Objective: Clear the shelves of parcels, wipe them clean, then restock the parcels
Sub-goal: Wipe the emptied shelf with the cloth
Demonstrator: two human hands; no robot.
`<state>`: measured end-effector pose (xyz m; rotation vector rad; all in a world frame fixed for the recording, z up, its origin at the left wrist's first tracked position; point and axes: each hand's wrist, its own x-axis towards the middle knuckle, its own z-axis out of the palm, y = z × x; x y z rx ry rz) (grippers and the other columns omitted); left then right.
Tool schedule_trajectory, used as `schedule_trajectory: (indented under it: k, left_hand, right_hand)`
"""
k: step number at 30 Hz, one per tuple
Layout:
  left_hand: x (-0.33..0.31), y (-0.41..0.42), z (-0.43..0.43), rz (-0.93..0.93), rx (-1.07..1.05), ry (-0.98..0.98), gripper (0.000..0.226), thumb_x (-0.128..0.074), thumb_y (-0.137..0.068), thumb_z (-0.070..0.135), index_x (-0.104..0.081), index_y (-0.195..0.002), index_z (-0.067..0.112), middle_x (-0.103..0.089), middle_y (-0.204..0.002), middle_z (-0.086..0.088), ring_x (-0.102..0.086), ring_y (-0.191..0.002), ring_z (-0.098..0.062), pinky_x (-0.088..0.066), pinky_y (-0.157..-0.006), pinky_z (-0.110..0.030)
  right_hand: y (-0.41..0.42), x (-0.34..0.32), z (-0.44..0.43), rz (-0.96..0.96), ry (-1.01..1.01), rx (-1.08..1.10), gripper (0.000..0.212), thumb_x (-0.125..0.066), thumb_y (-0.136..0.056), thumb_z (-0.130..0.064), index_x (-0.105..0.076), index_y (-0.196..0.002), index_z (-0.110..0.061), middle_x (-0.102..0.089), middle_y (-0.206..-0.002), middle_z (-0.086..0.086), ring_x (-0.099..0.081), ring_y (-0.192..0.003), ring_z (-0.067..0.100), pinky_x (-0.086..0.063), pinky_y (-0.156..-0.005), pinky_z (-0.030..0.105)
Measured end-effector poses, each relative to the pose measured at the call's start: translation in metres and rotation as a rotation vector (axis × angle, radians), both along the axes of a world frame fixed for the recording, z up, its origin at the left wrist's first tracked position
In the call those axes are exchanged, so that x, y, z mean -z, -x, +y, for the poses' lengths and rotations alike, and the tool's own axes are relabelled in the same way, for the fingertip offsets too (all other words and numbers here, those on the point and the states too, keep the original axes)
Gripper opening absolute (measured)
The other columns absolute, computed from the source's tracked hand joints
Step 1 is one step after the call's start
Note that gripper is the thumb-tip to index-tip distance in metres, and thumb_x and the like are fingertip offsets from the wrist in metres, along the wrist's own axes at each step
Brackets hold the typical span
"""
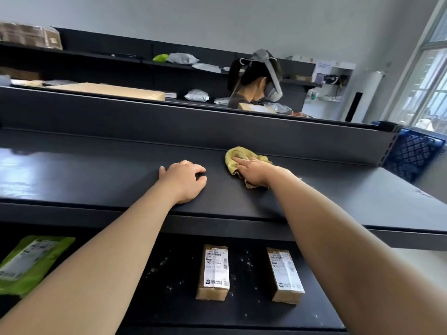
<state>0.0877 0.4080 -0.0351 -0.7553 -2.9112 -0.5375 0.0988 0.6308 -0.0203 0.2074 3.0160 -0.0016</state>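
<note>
Right hand: centre-right of the frame, fingers flat and straight, pressing a yellow cloth onto the top shelf; it pins the cloth and does not clutch it.
Left hand: just left of the cloth, resting on the same shelf with fingers loosely curled, holding nothing.
Top shelf: dark, glossy and free of parcels across the middle of the frame; the wiping step appears to be under way.
Risk, cloth: held only by flat fingers, it could bunch or slide out from under them on a hard stroke.
Risk, debris: dirt swept over the front edge would likely fall onto the lower shelf.
Lower shelf: bottom of the frame, dotted with white specks and not yet cleared.
Parcels: two brown boxes with white labels lie side by side, apart, at bottom centre; a green bag lies at lower left.
Background: a person in a headset works at upper centre; a blue crate sits at right.
</note>
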Motion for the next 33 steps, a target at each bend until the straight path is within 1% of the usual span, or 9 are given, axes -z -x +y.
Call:
schedule_trajectory:
  k: [6,9,11,15,19,22,26,29,33]
  left_hand:
    - [0.001,0.001,0.000,0.016,-0.021,-0.055,0.038,-0.038,-0.097,0.042,-0.051,-0.132,0.037,-0.042,-0.145,0.007,-0.040,-0.131,-0.019,-0.018,-0.114,-0.051]
    - [0.003,0.001,0.000,0.030,-0.022,-0.059,0.038,-0.039,-0.096,0.042,-0.052,-0.131,0.037,-0.043,-0.143,0.007,-0.042,-0.129,-0.018,-0.020,-0.114,-0.050]
    - [0.004,0.002,0.000,0.036,-0.026,-0.058,0.038,-0.039,-0.096,0.042,-0.053,-0.131,0.038,-0.043,-0.143,0.008,-0.043,-0.128,-0.018,-0.021,-0.113,-0.049]
    - [0.005,0.003,0.001,0.036,-0.034,-0.051,0.038,-0.038,-0.096,0.042,-0.052,-0.131,0.037,-0.043,-0.143,0.007,-0.044,-0.128,-0.019,-0.020,-0.114,-0.051]
    - [0.005,0.002,0.004,0.041,-0.034,-0.036,0.038,-0.036,-0.097,0.040,-0.052,-0.131,0.037,-0.042,-0.144,0.006,-0.043,-0.128,-0.020,-0.019,-0.114,-0.054]
    - [0.005,0.002,0.006,0.034,-0.037,-0.027,0.038,-0.035,-0.098,0.038,-0.051,-0.132,0.036,-0.040,-0.145,0.006,-0.041,-0.130,-0.022,-0.016,-0.114,-0.055]
    - [0.006,0.002,0.006,0.030,-0.040,-0.008,0.039,-0.034,-0.099,0.038,-0.049,-0.134,0.035,-0.039,-0.147,0.004,-0.040,-0.131,-0.023,-0.014,-0.114,-0.056]
    - [0.006,0.001,0.006,0.018,-0.031,0.002,0.040,-0.032,-0.099,0.038,-0.048,-0.136,0.034,-0.038,-0.147,0.004,-0.039,-0.131,-0.023,-0.014,-0.114,-0.057]
    - [0.005,-0.003,0.003,0.034,0.009,-0.012,0.039,-0.033,-0.099,0.038,-0.050,-0.133,0.035,-0.041,-0.146,0.005,-0.041,-0.130,-0.022,-0.017,-0.113,-0.056]
  right_hand:
    - [0.007,0.001,0.036,0.013,-0.016,0.089,0.052,-0.018,-0.104,-0.032,-0.009,-0.155,-0.029,-0.002,-0.163,-0.005,-0.001,-0.150,0.025,-0.002,-0.118,0.052]
    - [0.003,0.002,0.055,0.005,0.043,0.172,0.055,-0.015,-0.101,-0.038,-0.005,-0.154,-0.031,0.000,-0.163,0.002,-0.003,-0.149,0.030,-0.008,-0.118,0.055]
    - [-0.004,0.003,0.070,0.023,0.084,0.241,0.056,-0.018,-0.100,-0.041,-0.009,-0.154,-0.030,-0.005,-0.163,0.004,-0.008,-0.148,0.034,-0.012,-0.117,0.055]
    - [-0.032,0.002,0.089,0.003,0.068,0.358,0.056,-0.013,-0.101,-0.040,0.000,-0.155,-0.030,0.006,-0.163,0.003,0.000,-0.149,0.034,-0.008,-0.117,0.058]
    - [-0.061,-0.002,0.070,0.024,0.078,0.488,0.056,-0.017,-0.100,-0.041,0.001,-0.153,-0.038,0.007,-0.163,0.001,0.004,-0.149,0.033,0.000,-0.112,0.067]
    - [-0.074,-0.006,0.040,0.001,0.078,0.508,0.060,-0.024,-0.100,-0.039,0.003,-0.153,-0.037,0.011,-0.162,0.002,0.008,-0.148,0.036,0.003,-0.108,0.072]
    - [-0.077,-0.001,-0.006,-0.015,0.065,0.483,0.060,-0.023,-0.100,-0.039,0.003,-0.153,-0.035,0.013,-0.162,0.007,0.010,-0.146,0.042,0.003,-0.103,0.078]
    - [-0.084,0.006,-0.016,0.009,0.082,0.449,0.056,-0.018,-0.100,-0.043,0.002,-0.152,-0.040,0.010,-0.162,0.005,0.008,-0.147,0.040,0.004,-0.104,0.076]
    - [-0.105,0.004,0.014,0.076,0.106,0.471,0.055,-0.013,-0.099,-0.052,-0.003,-0.152,-0.043,0.003,-0.163,-0.001,0.002,-0.149,0.031,0.002,-0.110,0.070]
